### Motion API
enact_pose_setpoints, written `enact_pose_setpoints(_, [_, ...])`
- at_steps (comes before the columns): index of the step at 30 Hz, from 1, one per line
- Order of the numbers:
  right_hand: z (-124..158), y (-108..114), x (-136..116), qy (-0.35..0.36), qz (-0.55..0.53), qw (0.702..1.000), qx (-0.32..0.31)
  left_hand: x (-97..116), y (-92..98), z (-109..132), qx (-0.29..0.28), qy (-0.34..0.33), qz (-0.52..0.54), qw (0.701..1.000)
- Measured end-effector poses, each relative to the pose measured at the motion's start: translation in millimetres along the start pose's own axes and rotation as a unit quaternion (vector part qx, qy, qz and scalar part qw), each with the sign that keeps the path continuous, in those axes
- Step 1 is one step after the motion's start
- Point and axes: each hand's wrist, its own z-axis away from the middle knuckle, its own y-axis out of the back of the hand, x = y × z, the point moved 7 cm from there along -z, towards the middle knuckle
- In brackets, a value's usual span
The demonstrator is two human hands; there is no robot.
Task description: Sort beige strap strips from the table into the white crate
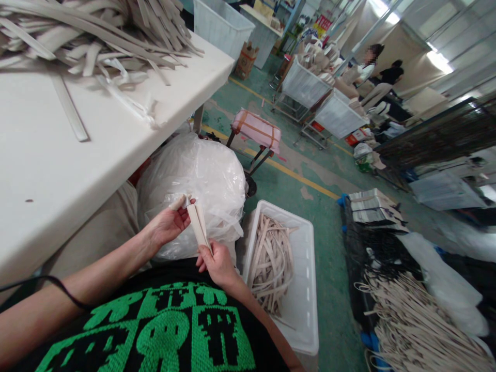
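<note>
In front of my body, my right hand (pixel 217 262) pinches the lower end of a folded beige strip (pixel 199 225) between thumb and fingers. The strip's layers lie lengthwise against each other. My left hand (pixel 174 222) is at its upper end, palm turned up and fingers curled around that end. A small pale piece (pixel 177 202) shows at my left thumb; whether it is a finger cover or part of a strip, I cannot tell. Behind both hands bulges a large clear plastic bag (pixel 197 170).
A white table (pixel 34 170) on the left bears a heap of beige strips (pixel 116 36). At my right stands a white bin (pixel 304 289) with loose strips (pixel 271 258). Beyond are a pink-topped stool (pixel 256 129), more strips (pixel 422 320) on the right, loaded carts (pixel 306 82) and two people.
</note>
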Motion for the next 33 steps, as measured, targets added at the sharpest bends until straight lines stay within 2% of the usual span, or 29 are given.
enact_pose_setpoints(8, [-4.1,-0.1,3.8,0.006,-0.004,1.000,0.010,-6.6,2.3,0.4,-0.001,-0.007,-0.022,1.000])
enact_pose_setpoints(16, [-10.7,1.6,-12.7,0.008,-0.101,0.995,0.003,-27.6,1.3,3.2,-0.057,-0.015,-0.103,0.993])
enact_pose_setpoints(18, [-7.0,7.5,-17.3,0.021,-0.108,0.994,0.010,-25.4,-1.2,4.1,-0.065,-0.016,-0.123,0.990])
enact_pose_setpoints(23, [14.9,23.1,-12.0,0.028,-0.088,0.995,0.042,-2.1,-5.5,4.6,-0.060,-0.071,-0.118,0.989])
enact_pose_setpoints(25, [18.7,28.5,-12.1,0.028,-0.081,0.994,0.071,-5.6,-9.2,7.5,-0.072,-0.073,-0.136,0.985])
enact_pose_setpoints(27, [15.5,34.3,-20.2,0.042,-0.080,0.991,0.102,-18.3,-19.6,14.6,-0.111,-0.069,-0.168,0.977])
enact_pose_setpoints(30, [4.2,45.4,-41.7,0.083,-0.102,0.981,0.145,-41.4,-50.4,31.8,-0.227,-0.055,-0.233,0.944])
enact_pose_setpoints(32, [0.2,52.7,-52.2,0.108,-0.125,0.973,0.164,-45.3,-71.8,40.3,-0.285,-0.051,-0.273,0.918])
enact_pose_setpoints(33, [0.8,55.5,-54.2,0.118,-0.133,0.969,0.169,-40.1,-80.3,41.1,-0.290,-0.062,-0.281,0.913])
